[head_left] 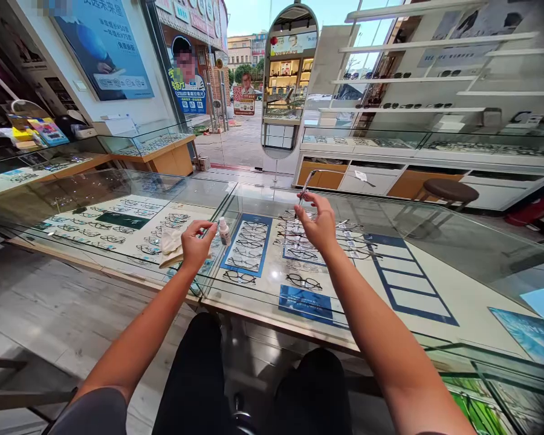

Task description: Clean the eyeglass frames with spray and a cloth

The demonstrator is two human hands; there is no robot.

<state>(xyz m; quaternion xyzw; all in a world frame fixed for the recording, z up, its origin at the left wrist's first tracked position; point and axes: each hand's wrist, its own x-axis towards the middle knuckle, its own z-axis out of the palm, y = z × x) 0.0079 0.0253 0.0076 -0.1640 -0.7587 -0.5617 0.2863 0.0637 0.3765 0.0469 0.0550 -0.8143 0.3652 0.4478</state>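
My right hand (318, 225) is raised over the glass counter, fingers closed on a pair of eyeglasses (306, 181). One thin temple of the glasses reaches out to the right, with a small white tag (361, 176) near its end. My left hand (196, 243) is closed in a pinch above the counter top. A bit of red shows at its fingers, too small to name. Just right of those fingertips stands a small white bottle (225, 231); I cannot tell whether they touch. A crumpled beige cloth (171, 241) lies left of my left hand.
Under the glass top of the display counter (263, 296) lie several rows of eyeglasses (249, 241) and a blue card (306, 303). An oval mirror (291, 78) stands beyond the counter. A brown stool (451, 190) is at the right, near wall shelves (399, 107) with sunglasses.
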